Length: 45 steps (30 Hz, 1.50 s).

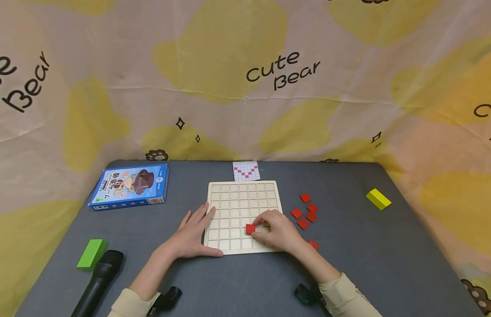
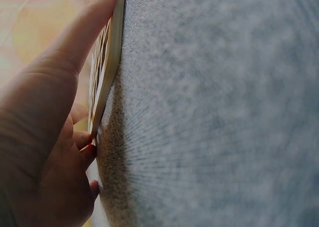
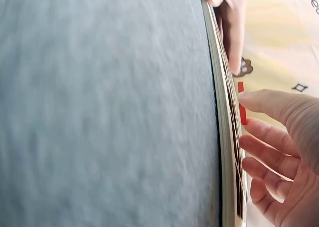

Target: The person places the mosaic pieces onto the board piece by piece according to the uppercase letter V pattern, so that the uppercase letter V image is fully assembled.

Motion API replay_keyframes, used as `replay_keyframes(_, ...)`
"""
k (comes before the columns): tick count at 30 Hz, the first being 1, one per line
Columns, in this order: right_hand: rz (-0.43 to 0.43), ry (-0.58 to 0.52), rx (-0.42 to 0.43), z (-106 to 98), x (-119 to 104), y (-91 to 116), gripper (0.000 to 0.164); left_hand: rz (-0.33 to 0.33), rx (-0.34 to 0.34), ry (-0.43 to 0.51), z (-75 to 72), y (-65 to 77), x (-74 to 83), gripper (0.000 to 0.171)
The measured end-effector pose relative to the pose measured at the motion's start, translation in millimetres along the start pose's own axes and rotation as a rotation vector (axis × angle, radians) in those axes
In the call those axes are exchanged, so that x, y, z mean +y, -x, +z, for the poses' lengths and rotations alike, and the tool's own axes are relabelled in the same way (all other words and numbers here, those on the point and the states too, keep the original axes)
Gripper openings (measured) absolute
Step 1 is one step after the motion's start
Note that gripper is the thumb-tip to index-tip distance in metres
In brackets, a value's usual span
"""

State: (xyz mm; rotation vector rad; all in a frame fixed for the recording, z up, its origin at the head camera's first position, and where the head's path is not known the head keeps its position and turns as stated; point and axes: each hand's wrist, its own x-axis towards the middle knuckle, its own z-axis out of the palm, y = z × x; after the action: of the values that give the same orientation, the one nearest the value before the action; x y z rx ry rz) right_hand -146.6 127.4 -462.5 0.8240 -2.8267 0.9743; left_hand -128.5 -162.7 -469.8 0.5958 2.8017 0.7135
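Note:
A pale wooden grid board (image 1: 234,200) lies flat on the grey table. My left hand (image 1: 193,233) is spread along its left side, fingers straight, with the thumb on the near edge; the left wrist view shows the thumb (image 2: 82,35) against the board's edge (image 2: 110,62). Over the lower right part of the grid, my right hand (image 1: 278,231) pinches a red square tile (image 1: 250,229) between thumb and finger. Seen edge-on in the right wrist view, the red tile (image 3: 242,105) is at the grid surface; whether it sits in a cell, I cannot tell.
Several loose red tiles (image 1: 303,223) lie right of the board. Behind it is a small pattern card (image 1: 246,171). A blue box (image 1: 128,186), a green block (image 1: 92,254) and a black microphone (image 1: 98,281) stand left; a yellow block (image 1: 378,199) lies far right.

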Motion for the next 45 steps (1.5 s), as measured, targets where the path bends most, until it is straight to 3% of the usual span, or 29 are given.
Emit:
replay_keyframes(7,-0.042,0.025,-0.002,4.8,-7.2,-1.2,0.019,-0.015,-0.013,-0.004,1.1,-1.3,-0.8,0.125)
replay_keyframes(28,-0.031,-0.008,-0.003,7.2,-7.8,0.8,0.021,0.008,-0.001,-0.009,1.5,-0.1,-2.2,0.122)
replay_keyframes(34,-0.054,0.008,0.087,-5.4,9.2,3.1,0.012,0.011,0.009,-0.004,1.9,-0.1,-2.5,0.124)
replay_keyframes(38,0.032,0.055,0.146,-23.5,26.4,8.9,0.01,0.003,0.009,-0.011,2.1,-0.4,-3.1,0.125)
replay_keyframes(45,0.235,0.145,0.154,-49.3,53.1,20.5,0.015,-0.001,0.006,-0.01,1.9,0.0,-3.1,0.125)
